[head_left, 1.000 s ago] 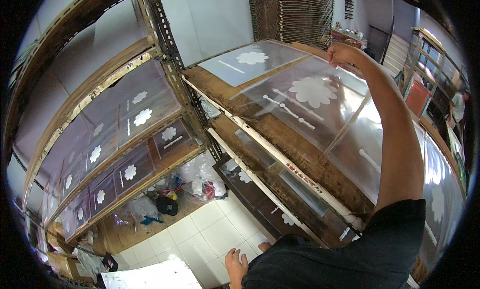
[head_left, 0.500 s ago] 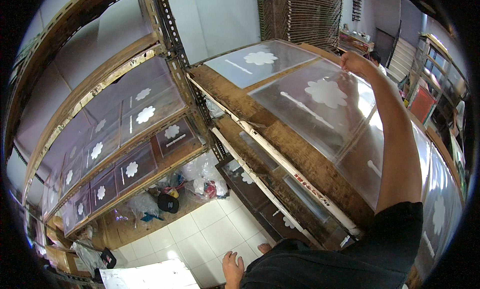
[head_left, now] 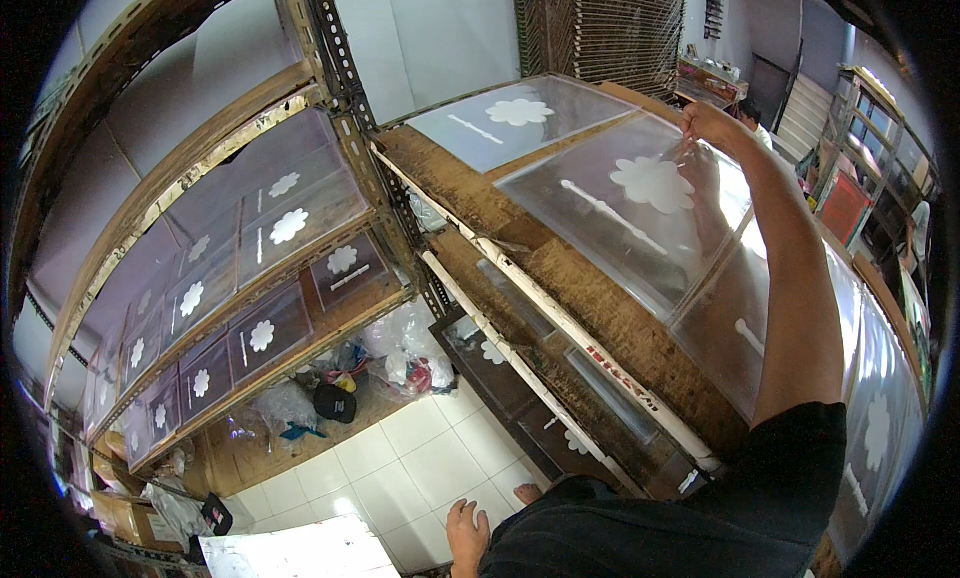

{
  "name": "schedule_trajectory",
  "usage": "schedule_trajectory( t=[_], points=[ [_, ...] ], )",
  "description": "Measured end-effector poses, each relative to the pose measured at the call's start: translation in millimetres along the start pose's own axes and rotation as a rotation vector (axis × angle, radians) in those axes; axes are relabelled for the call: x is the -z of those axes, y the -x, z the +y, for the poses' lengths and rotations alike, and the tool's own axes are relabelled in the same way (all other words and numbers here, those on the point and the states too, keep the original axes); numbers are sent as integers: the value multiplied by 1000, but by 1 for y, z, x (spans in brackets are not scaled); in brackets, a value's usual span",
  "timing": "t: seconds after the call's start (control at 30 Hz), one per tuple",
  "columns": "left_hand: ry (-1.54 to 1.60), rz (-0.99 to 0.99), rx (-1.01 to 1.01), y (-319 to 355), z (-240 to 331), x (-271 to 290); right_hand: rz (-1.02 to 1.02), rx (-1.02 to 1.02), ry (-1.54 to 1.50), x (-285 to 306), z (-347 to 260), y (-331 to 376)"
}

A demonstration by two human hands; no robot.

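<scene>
Right hand [head_left: 708,124] far out, fingers downward, at edge of clear sheet [head_left: 625,206]

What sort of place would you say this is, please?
Probably a printing workshop: clear sheets bearing white flower shapes lie on wooden shelves, and a tall rack with many closely spaced layers stands behind.
</scene>
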State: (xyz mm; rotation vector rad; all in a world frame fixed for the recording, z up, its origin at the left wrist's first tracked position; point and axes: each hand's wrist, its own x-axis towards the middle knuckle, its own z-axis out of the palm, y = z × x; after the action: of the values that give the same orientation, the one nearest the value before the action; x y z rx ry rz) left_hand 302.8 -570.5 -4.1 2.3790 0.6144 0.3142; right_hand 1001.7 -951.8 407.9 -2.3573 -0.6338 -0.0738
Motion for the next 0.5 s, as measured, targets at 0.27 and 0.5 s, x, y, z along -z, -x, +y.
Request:
schedule_trajectory(
  t=[0.27,0.5],
  points=[
    [11,-6,24,8,8,8,80,-19,337,-1,-14,3],
    [26,11,-14,20,1,2,227,84,673,11,-28,-10]
  ],
)
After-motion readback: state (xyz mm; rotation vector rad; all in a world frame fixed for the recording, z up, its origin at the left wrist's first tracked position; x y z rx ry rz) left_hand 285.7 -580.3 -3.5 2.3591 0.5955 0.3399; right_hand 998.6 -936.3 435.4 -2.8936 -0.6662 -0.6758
